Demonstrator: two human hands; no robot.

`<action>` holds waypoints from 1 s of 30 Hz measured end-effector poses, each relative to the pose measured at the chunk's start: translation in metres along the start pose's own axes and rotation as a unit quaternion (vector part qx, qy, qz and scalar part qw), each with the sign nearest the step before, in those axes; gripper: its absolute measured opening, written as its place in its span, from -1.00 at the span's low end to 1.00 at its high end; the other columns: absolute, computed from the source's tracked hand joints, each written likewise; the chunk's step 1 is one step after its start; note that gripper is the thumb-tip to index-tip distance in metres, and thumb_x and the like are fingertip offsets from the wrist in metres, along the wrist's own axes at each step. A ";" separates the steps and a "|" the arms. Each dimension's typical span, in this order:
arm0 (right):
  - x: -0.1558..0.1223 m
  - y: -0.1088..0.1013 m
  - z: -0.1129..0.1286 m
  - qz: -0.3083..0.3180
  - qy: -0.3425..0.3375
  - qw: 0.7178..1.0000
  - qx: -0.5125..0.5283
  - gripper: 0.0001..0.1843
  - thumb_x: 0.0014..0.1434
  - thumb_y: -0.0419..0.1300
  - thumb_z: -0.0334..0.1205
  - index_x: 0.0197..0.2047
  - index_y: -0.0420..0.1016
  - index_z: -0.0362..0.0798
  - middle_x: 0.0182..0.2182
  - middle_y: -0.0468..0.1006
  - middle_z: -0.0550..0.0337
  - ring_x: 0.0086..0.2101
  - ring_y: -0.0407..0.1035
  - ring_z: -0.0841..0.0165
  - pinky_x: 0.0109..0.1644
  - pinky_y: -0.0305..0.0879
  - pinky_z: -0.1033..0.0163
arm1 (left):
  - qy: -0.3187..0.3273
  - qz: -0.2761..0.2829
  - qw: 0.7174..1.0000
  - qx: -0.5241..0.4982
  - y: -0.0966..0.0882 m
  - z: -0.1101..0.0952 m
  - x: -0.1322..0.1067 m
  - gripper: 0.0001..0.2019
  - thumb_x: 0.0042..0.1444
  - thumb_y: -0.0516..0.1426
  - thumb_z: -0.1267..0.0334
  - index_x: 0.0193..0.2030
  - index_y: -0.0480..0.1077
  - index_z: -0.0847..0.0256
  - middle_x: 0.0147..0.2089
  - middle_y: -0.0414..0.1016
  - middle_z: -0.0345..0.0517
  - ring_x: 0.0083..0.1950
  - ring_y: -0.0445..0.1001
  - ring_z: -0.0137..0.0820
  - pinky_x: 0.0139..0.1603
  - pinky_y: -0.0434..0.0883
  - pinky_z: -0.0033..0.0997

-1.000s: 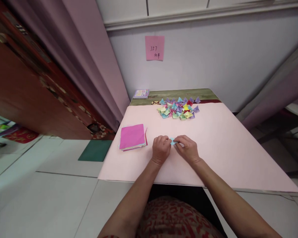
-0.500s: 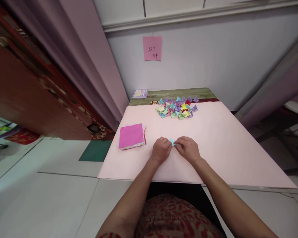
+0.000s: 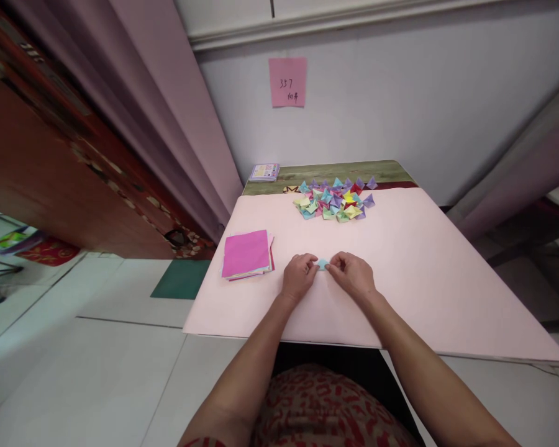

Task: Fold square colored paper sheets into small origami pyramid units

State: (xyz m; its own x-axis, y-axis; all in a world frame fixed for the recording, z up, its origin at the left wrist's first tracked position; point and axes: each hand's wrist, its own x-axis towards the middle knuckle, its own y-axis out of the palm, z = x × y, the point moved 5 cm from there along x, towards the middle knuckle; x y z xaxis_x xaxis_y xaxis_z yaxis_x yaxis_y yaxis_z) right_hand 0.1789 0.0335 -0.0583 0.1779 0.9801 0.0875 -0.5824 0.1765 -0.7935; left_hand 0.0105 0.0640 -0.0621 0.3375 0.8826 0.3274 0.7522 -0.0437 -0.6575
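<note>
A small light-blue piece of folded paper (image 3: 322, 264) lies low over the pink-covered table, between my two hands. My left hand (image 3: 300, 273) pinches its left end with thumb and fingers. On the other side, my right hand (image 3: 353, 272) grips the right end the same way. Fingertips cover both ends of the paper, so only its middle shows. To the left sits a stack of square paper sheets (image 3: 246, 254), magenta on top. Beyond my hands is a pile of folded paper pieces (image 3: 335, 200) in blue, purple, yellow, green and red.
Pale pink paper (image 3: 428, 279) covers most of the table. At the far left corner lies a small printed pack (image 3: 264, 172). A pink note (image 3: 287, 82) with handwriting hangs on the wall behind. Purple curtains (image 3: 190, 93) flank the table, and a green mat (image 3: 179, 279) is on the floor.
Both hands still hold the blue paper. My fingers have shifted slightly, and its visible part now looks flatter and more rounded. The whole view has tilted a little.
</note>
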 end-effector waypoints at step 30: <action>0.016 0.002 0.014 0.049 0.053 0.994 -0.081 -0.90 0.04 0.28 -0.11 -0.44 0.53 0.07 -0.47 0.58 0.22 -0.44 0.41 0.33 -0.43 0.06 0.28 | 0.100 0.050 0.946 0.303 0.013 -0.036 -0.023 -0.71 0.20 0.01 0.46 0.02 0.40 0.23 -0.18 0.39 0.06 -0.13 0.32 -0.16 -0.10 0.24 -0.11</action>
State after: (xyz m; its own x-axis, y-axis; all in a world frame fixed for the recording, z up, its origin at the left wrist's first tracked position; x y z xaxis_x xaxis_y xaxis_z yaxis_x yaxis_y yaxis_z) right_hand 0.1694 0.0503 -0.0500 0.2145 0.9753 -0.0526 -0.4665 0.0550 -0.8828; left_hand 0.0328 0.0260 -0.0544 0.5365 0.7790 0.3245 0.2681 0.2072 -0.9408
